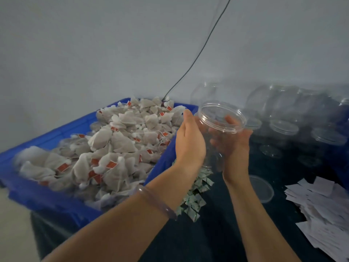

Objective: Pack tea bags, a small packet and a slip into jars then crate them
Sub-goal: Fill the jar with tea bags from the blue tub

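I hold an empty clear plastic jar [220, 127] tilted, its open mouth up and toward me, above the dark table. My left hand [188, 140] presses its left side and my right hand [231, 140] cups it from behind and below. A blue crate [56, 201] on the left is heaped with grey pyramid tea bags [117, 146] with red tags. A pile of small green and white packets [196, 193] lies under my left wrist. White paper slips [319, 203] are spread at the right.
Several empty clear jars [283, 118] stand and lie at the back right. A clear lid [261, 188] lies on the dark tabletop near the slips. A black cable [198, 53] hangs down to the crate's far corner. A pale wall is behind.
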A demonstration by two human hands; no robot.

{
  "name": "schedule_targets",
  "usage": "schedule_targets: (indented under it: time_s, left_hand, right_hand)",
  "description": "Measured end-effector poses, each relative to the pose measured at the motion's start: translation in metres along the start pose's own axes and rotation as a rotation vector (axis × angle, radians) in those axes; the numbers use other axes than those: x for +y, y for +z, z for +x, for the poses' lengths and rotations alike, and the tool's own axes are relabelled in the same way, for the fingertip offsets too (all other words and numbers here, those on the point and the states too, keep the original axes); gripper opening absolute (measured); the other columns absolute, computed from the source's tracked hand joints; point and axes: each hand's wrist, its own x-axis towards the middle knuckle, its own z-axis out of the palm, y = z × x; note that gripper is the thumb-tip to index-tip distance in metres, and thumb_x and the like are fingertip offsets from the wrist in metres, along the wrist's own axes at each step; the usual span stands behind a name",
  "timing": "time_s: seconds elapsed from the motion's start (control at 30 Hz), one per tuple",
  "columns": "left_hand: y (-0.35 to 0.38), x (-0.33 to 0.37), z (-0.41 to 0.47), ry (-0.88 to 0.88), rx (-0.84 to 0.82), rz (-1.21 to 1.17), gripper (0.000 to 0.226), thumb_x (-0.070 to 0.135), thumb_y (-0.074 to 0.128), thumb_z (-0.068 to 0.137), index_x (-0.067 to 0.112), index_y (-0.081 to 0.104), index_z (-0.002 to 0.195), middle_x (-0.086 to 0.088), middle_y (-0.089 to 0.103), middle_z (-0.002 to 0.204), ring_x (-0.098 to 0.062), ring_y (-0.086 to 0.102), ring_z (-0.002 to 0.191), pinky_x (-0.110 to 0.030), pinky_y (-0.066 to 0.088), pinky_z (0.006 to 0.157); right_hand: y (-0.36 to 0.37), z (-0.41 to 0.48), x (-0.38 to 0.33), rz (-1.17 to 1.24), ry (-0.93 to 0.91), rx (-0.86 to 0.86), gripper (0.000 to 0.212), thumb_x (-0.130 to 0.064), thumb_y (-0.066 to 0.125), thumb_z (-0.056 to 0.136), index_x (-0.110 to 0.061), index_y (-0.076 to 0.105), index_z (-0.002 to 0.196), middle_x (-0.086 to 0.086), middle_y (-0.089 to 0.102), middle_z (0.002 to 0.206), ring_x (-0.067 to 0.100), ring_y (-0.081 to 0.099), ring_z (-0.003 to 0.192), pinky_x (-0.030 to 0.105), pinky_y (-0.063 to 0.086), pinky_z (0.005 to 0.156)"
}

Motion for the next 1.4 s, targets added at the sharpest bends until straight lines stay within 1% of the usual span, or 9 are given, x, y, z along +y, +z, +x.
schedule_targets:
  time_s: [0.13,0.27,0.43,0.63,0.73,0.87,1.03,1.27,1.4]
  left_hand:
    - [-0.017,-0.002,0.018,-0.04,-0.072,0.18,0.058,0.053,0.022,0.101,0.02,0.068,0.111,0.001,0.069,0.111,-0.016,0.062,0.109,-0.039,0.043,0.101]
    - [-0.045,-0.006,0.059,0.24,-0.024,0.596,0.023,0.018,0.042,0.1,0.017,0.064,0.107,0.01,0.06,0.091,-0.007,0.058,0.082,-0.022,0.046,0.071]
    - [-0.086,-0.036,0.109,0.152,-0.043,1.406,0.029,0.005,0.049,0.093,0.007,0.055,0.121,-0.013,0.056,0.125,-0.03,0.053,0.116,-0.04,0.047,0.094]
    - [-0.106,-0.053,0.117,0.174,0.021,1.728,0.025,0.01,0.054,0.092,0.013,0.062,0.115,-0.011,0.053,0.13,-0.031,0.042,0.126,-0.043,0.038,0.101]
    - [-0.106,-0.048,0.117,0.137,0.038,1.706,0.025,0.014,0.057,0.093,0.011,0.062,0.117,-0.013,0.051,0.13,-0.032,0.042,0.125,-0.042,0.042,0.1]
    - [-0.104,-0.017,0.113,0.136,0.05,1.144,0.018,0.02,0.062,0.092,0.014,0.059,0.109,-0.001,0.063,0.106,-0.016,0.062,0.094,-0.032,0.054,0.082]
    - [-0.077,0.043,0.069,0.339,-0.345,0.454,0.023,0.022,0.071,0.086,0.042,0.062,0.094,0.022,0.069,0.086,0.007,0.065,0.082,-0.01,0.052,0.062]
    - [-0.052,0.022,0.05,0.402,-0.71,1.196,0.013,0.027,0.065,0.09,0.027,0.066,0.103,0.017,0.064,0.099,-0.001,0.059,0.096,-0.02,0.047,0.086]
    - [-0.063,0.027,0.066,0.453,-0.524,0.982,0.012,0.026,0.061,0.092,0.027,0.071,0.099,0.021,0.065,0.091,0.004,0.061,0.088,-0.009,0.044,0.081]
  right_hand:
    - [0.002,-0.005,0.023,-0.038,-0.104,-0.117,0.073,-0.054,0.081,0.06,-0.036,0.047,0.122,0.01,0.062,0.123,0.029,0.066,0.107,0.033,0.057,0.085]
    - [0.0,-0.015,0.055,-0.096,-0.055,-0.131,0.081,-0.036,0.085,0.054,-0.043,0.044,0.123,0.0,0.06,0.125,0.018,0.065,0.11,0.031,0.056,0.087]
    - [0.0,-0.025,0.078,-0.276,0.087,-0.165,0.086,-0.053,0.086,0.044,-0.078,0.036,0.109,-0.036,0.054,0.12,-0.009,0.056,0.112,0.014,0.05,0.086]
    - [0.006,-0.034,0.087,-0.323,0.131,-0.232,0.09,-0.056,0.087,0.043,-0.081,0.031,0.11,-0.042,0.051,0.12,-0.014,0.051,0.114,0.005,0.046,0.083]
    - [0.008,-0.037,0.087,-0.341,0.128,-0.224,0.091,-0.055,0.087,0.043,-0.081,0.032,0.111,-0.039,0.051,0.121,-0.012,0.051,0.116,0.007,0.046,0.088]
    - [0.005,-0.04,0.088,-0.323,0.139,-0.205,0.089,-0.054,0.087,0.044,-0.082,0.033,0.109,-0.038,0.053,0.123,-0.011,0.051,0.119,0.016,0.046,0.096]
    - [0.003,-0.042,0.082,-0.319,0.121,-0.213,0.088,-0.051,0.087,0.048,-0.081,0.033,0.111,-0.04,0.051,0.123,-0.009,0.053,0.118,0.022,0.048,0.094]
    - [-0.011,-0.042,0.077,-0.279,0.116,-0.197,0.094,-0.04,0.089,0.051,-0.028,0.046,0.134,-0.015,0.06,0.125,0.007,0.06,0.117,0.031,0.052,0.098]
    - [-0.018,-0.043,0.074,-0.274,0.121,-0.208,0.089,-0.039,0.087,0.051,-0.049,0.042,0.128,-0.028,0.059,0.12,-0.003,0.059,0.114,0.012,0.05,0.086]
